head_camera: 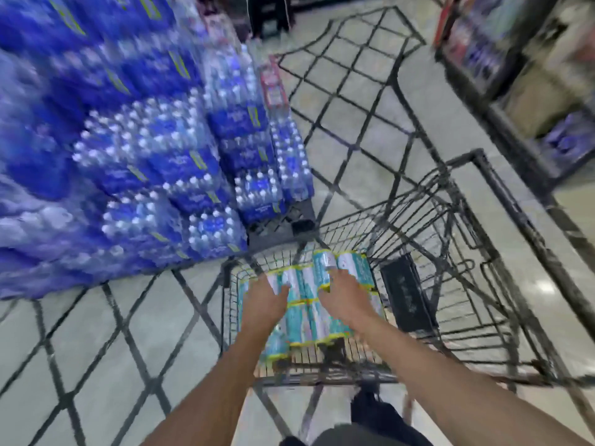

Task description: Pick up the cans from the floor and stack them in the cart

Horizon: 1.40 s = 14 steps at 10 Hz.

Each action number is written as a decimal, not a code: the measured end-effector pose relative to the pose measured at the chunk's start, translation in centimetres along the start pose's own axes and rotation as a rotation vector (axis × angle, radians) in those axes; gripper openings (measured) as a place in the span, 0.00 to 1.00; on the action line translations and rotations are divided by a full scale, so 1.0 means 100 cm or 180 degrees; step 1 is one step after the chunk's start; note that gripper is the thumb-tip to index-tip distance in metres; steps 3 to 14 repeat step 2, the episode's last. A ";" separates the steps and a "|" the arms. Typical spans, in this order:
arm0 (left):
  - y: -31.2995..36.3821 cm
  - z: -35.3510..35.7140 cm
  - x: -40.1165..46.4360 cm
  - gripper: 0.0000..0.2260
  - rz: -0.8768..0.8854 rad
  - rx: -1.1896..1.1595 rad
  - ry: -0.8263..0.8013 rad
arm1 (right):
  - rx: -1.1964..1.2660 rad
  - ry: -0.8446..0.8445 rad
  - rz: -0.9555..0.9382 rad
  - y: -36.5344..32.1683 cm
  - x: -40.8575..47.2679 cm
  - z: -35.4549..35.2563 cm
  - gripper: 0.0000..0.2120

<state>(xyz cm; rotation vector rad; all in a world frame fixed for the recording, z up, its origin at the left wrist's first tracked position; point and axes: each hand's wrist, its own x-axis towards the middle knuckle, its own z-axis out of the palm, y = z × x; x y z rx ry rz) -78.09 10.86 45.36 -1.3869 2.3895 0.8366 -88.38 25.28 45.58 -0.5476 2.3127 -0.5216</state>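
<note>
Teal and white cans (pixel 309 312) with yellow rims lie in rows in the left part of a black wire shopping cart (pixel 457 333). Both my hands reach down into the cart. My left hand (pixel 265 296) rests on a can (pixel 285 278) at the left of the upper row, fingers wrapped over it. My right hand (pixel 343 292) grips another can (pixel 325 268) near the middle of that row. The picture is blurred, so the exact grip is hard to see. No cans show on the floor.
A big stack of blue shrink-wrapped water bottle packs (pixel 145 156) stands left of the cart. A black flat object (pixel 407 294) lies in the cart to the right of the cans. Store shelves (pixel 528 75) run along the right. The tiled floor (pixel 96 342) has dark diagonal lines.
</note>
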 end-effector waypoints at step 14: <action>-0.036 -0.146 -0.020 0.25 0.0465 0.0091 0.0752 | -0.0420 0.0472 -0.0716 -0.144 -0.057 -0.043 0.23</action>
